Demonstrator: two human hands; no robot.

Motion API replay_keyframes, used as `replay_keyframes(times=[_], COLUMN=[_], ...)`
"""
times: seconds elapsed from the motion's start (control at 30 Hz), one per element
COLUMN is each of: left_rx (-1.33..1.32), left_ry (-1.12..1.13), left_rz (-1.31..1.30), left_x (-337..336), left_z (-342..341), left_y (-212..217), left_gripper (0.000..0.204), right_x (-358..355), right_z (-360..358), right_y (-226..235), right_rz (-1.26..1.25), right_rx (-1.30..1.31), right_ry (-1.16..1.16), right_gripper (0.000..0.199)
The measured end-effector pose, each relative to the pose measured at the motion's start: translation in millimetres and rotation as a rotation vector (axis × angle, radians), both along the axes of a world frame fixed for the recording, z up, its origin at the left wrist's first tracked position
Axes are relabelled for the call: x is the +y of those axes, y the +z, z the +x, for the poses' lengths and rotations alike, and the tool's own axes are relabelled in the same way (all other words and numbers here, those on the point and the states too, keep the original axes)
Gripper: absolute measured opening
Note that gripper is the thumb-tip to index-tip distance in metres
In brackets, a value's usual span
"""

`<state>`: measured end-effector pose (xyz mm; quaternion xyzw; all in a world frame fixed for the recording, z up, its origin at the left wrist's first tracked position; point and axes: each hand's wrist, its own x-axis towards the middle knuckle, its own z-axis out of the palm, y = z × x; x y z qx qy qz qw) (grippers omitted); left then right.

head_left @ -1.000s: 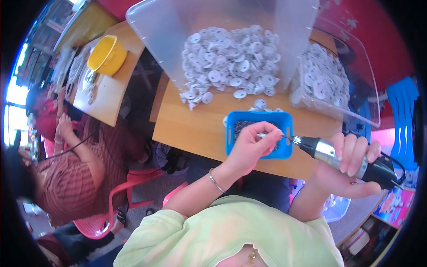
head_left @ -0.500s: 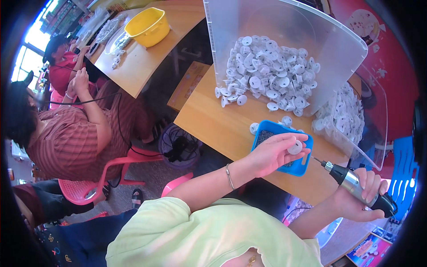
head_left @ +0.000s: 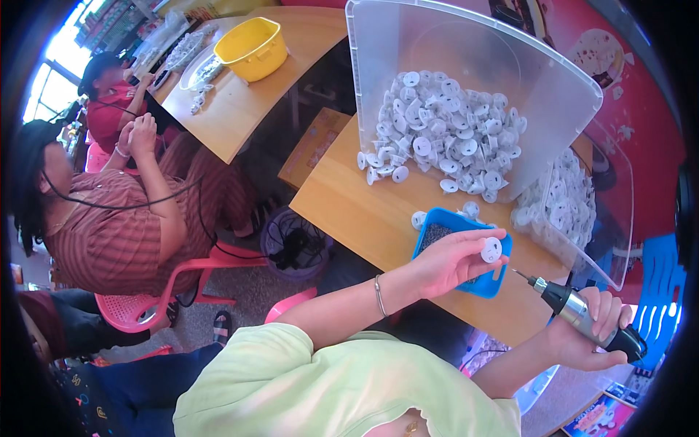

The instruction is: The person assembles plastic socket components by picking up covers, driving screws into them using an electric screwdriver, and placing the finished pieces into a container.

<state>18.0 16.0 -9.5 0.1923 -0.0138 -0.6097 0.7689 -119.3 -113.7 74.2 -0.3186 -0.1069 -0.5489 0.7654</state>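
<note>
Between the fingertips of my left hand is a small round white plastic part, its flat face with dark holes turned up. That hand is above a blue tray of small dark metal pieces, probably screws. My right hand is wrapped round a silver and black electric screwdriver. Its bit points up and left toward the white part, a short gap away. A heap of similar white parts lies on the wooden table, against a tipped clear plastic bin.
More white parts fill a clear container on the right. At left, a person in a striped top sits on a pink chair; another in red sits beyond. A yellow basin stands on the far table. A purple basket sits on the floor.
My left hand has turned the white part so its holed face shows, and has moved slightly down. The screwdriver stays in my right hand, shifted very little. The seated person's head has lifted.
</note>
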Motion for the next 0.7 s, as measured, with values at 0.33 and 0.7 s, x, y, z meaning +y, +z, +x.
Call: replay_keyframes(times=[0.33, 0.7], left_rx=[-0.102, -0.106], left_ry=[-0.008, -0.012], left_rz=[0.037, 0.035], left_x=[2, 6], left_z=[-7, -2], left_y=[-6, -1], left_gripper=[0.029, 0.030], right_x=[-3, 5], right_z=[-10, 9], right_y=[-4, 6], right_rz=[0.017, -0.104], right_rx=[-0.013, -0.036], right_ry=[0.059, 0.101], right_gripper=[0.041, 0.040])
